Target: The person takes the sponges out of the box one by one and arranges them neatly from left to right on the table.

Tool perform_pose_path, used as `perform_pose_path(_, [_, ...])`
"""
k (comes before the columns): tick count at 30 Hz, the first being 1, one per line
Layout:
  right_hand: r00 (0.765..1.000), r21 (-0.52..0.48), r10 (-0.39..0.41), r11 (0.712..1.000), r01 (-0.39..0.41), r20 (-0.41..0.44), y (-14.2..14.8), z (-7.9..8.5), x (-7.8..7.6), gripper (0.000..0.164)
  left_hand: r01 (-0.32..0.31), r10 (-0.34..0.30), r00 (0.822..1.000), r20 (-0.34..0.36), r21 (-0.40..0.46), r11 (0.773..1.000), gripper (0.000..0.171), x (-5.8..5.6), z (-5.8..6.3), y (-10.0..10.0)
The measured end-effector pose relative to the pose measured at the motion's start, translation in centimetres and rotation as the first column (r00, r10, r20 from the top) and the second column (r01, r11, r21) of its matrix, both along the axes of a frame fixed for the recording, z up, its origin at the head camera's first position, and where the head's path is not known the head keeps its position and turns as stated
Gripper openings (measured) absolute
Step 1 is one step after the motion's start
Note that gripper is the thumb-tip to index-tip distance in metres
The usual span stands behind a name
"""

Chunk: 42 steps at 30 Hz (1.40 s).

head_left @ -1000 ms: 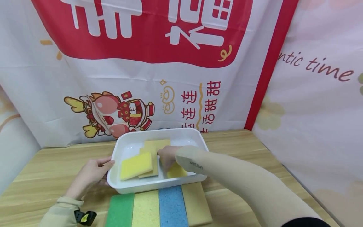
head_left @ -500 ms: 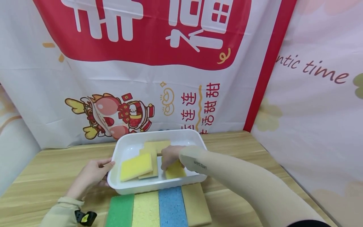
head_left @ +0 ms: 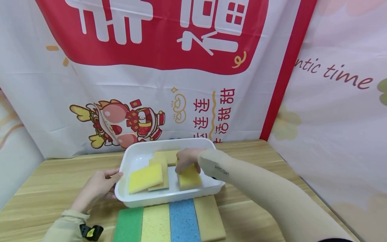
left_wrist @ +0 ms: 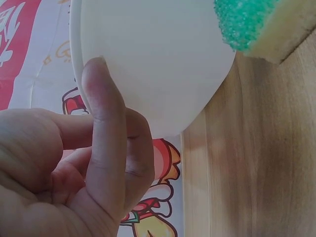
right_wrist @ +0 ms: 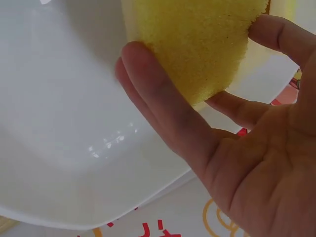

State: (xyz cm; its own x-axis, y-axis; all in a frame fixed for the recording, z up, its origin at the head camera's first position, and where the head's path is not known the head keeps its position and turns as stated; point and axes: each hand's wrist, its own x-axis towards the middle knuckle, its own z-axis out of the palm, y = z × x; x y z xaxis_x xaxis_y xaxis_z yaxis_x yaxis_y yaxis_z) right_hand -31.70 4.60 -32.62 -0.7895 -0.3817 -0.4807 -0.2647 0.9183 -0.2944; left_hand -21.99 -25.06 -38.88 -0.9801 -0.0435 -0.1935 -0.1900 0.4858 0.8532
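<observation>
My left hand [head_left: 101, 185] grips the left end of a white plastic tub [head_left: 157, 201], thumb at the rim and fingers bent below it. In the left wrist view, the thumb lies along the tub's outer wall [left_wrist: 158, 64]. Inside the tub's right half, my right hand [head_left: 188, 159] holds a yellow sponge [head_left: 190, 178] by its far end. The right wrist view shows this sponge [right_wrist: 197, 44] between the fingers and thumb. To its left, a bright yellow sponge [head_left: 145, 178] leans on a paler one [head_left: 162, 161]; another pale sponge [head_left: 173, 156] lies behind.
Before the tub, side by side on the wooden table [head_left: 45, 195], lie a green sponge [head_left: 130, 223], a pale yellow one [head_left: 156, 222], a blue one [head_left: 184, 218] and a tan one [head_left: 210, 216]. A printed cloth [head_left: 242, 117] hangs right behind the tub.
My right hand has shifted to the right and slightly toward the back, and the yellow sponge in it has moved a little right. The left hand stays at the tub's end.
</observation>
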Motion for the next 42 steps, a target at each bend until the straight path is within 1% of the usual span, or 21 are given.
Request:
perform_pose_path(3, [1.000, 0.004, 0.010, 1.000, -0.010, -0.020, 0.5, 0.4, 0.0, 0.031, -0.004, 0.004, 1.000, 0.003, 0.004, 1.000, 0.056, 0.1, 0.0, 0.0])
perform_pose_path(9, [0.999, -0.006, -0.011, 1.000, 0.011, -0.052, 1.7, 1.0, -0.2, 0.040, -0.007, 0.007, 1.000, -0.001, 0.001, 1.000, 0.055, 0.1, 0.0, 0.1])
perform_pose_path(15, [0.988, 0.045, 0.013, 0.999, -0.006, -0.153, 2.6, 2.3, 0.1, 0.043, -0.009, 0.009, 1.000, 0.002, 0.005, 1.000, 0.056, 0.1, 0.1, 0.2])
perform_pose_path(18, [0.977, 0.070, 0.030, 0.997, -0.016, -0.210, 3.1, 2.9, 0.4, 0.045, -0.006, 0.006, 1.000, 0.002, 0.007, 1.000, 0.056, 0.1, 0.1, 0.2])
perform_pose_path(21, [0.972, 0.053, 0.020, 0.999, -0.007, -0.235, 3.6, 3.5, 0.7, 0.046, -0.004, 0.004, 1.000, 0.001, 0.012, 1.000, 0.057, 0.0, 0.1, 0.2])
perform_pose_path(26, [0.971, 0.011, -0.020, 1.000, 0.023, -0.237, 4.5, 4.3, 1.1, 0.043, -0.004, 0.004, 1.000, 0.000, 0.005, 1.000, 0.058, 0.0, 0.0, 0.1])
perform_pose_path(29, [0.958, 0.040, 0.007, 0.999, 0.004, -0.287, 4.9, 4.5, 1.4, 0.044, -0.001, 0.001, 1.000, -0.001, -0.008, 1.000, 0.058, -0.1, -0.1, 0.1])
perform_pose_path(34, [0.931, 0.071, 0.062, 0.997, -0.039, -0.360, 5.4, 4.9, 2.2, 0.044, 0.000, 0.000, 1.000, 0.003, 0.004, 1.000, 0.058, -0.1, -0.1, 0.1])
perform_pose_path(39, [0.919, 0.070, 0.074, 0.996, -0.051, -0.386, 5.7, 5.2, 3.2, 0.044, -0.004, 0.004, 1.000, 0.007, 0.007, 1.000, 0.059, -0.1, -0.1, 0.1])
perform_pose_path(42, [0.919, 0.065, 0.069, 0.997, -0.047, -0.389, 6.1, 5.2, 3.7, 0.042, -0.007, 0.007, 1.000, 0.006, 0.005, 1.000, 0.059, -0.1, -0.1, 0.1])
